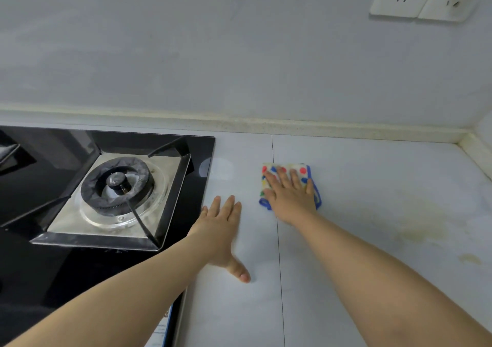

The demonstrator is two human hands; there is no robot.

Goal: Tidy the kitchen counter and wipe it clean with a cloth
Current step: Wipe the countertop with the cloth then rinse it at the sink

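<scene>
Cloth (303,172) folded on counter (372,213), near-square, long axis unclear; loop corner points 7 o'clock. Right hand (291,200) flat atop, fingers straight toward 12. Left hand (219,229) flat, fingers straight, at cloth's 8, beside stove (53,160).

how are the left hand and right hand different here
The left hand lies flat on the bare counter, while the right hand presses on the spotted cloth. The left hand sits right beside the stove, and the right hand is farther from it and nearer the wall. Both hands are palm down with straight fingers.
</scene>
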